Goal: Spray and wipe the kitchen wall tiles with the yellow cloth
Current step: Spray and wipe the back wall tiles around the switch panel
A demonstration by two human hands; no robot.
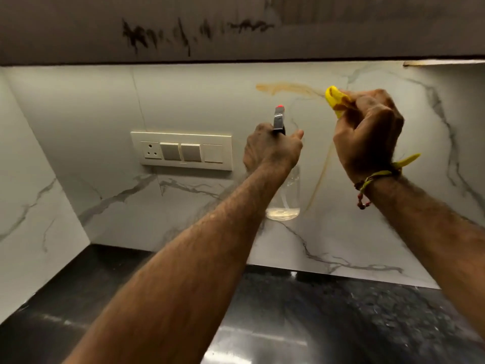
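We are at the wiping step: our right hand [367,135] has its grip bunched tight round the yellow cloth [337,101], pressed on the wall tiles [210,101] at the end of an orange smear [286,88] high above the worktop's [341,324] back edge. Our left hand [273,151] has its grip curled round the spray bottle [284,195], nozzle toward the tiles. Next, we judge, the cloth should sweep left along the smear.
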